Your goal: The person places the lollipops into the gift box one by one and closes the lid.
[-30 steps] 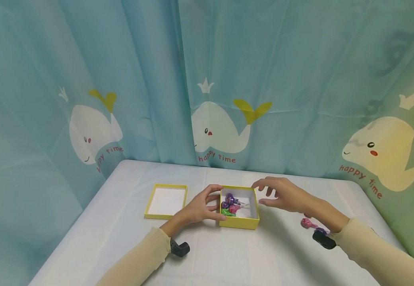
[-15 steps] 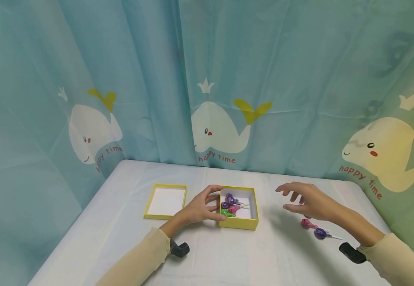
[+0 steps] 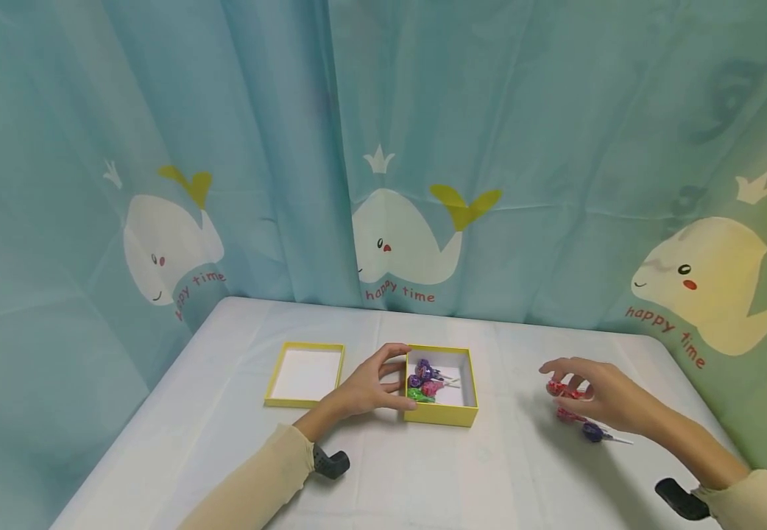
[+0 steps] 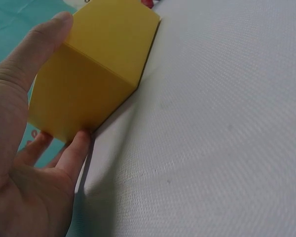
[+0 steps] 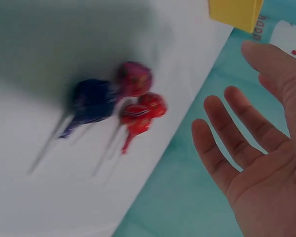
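My left hand (image 3: pixel 372 384) holds the left side of a yellow box (image 3: pixel 442 414), thumb at the near corner and fingers at the far one. Inside the box lie several wrapped lollipops, among them a purple one (image 3: pixel 425 369), a pink one (image 3: pixel 431 388) and a green one (image 3: pixel 418 395). In the left wrist view the thumb and fingertips span the box's yellow wall (image 4: pixel 84 89). To the right, my right hand (image 3: pixel 605 390) hovers with bent, parted fingers and nothing between them. Below it lie a dark purple lollipop (image 5: pixel 92 101), a magenta one (image 5: pixel 134 79) and red ones (image 5: pixel 137 116).
The box's shallow yellow-rimmed lid (image 3: pixel 305 374) lies to the left, white inside up. A white cloth (image 3: pixel 516 471) covers the table. Behind its far edge hangs a blue-green curtain (image 3: pixel 277 184) with whale prints.
My right hand has moved right, away from beside the box, to over the loose lollipops. My left hand and the box have stayed in place.
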Tool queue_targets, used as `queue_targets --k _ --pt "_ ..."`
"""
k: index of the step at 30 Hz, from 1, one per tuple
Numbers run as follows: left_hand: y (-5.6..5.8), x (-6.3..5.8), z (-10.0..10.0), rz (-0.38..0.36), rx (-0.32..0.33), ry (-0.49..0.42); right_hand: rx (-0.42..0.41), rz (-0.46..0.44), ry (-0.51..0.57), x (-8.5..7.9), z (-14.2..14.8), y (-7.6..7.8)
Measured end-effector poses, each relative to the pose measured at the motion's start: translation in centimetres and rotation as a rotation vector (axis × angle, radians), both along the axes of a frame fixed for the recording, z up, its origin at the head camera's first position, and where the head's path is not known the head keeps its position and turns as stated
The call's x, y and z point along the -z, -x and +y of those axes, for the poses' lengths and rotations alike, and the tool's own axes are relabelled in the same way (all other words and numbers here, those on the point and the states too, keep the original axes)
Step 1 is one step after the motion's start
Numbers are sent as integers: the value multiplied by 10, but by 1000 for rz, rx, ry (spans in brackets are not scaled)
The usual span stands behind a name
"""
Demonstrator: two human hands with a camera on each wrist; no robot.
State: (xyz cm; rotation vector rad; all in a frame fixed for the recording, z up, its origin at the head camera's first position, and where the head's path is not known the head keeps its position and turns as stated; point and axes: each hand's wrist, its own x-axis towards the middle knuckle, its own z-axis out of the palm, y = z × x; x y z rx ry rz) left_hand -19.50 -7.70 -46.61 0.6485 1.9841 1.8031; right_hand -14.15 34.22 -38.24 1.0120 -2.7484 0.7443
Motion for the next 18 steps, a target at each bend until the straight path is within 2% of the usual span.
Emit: queue_targets --k 6,10,18 --pt "-1 -1 0 12 1 -4 -8 -8 -9 19 22 -11" --pt "-1 0 0 8 -1 2 -32 19 -3 32 37 -16" --pt "0 -1 0 3 -2 -2 13 -12 6 53 54 -24"
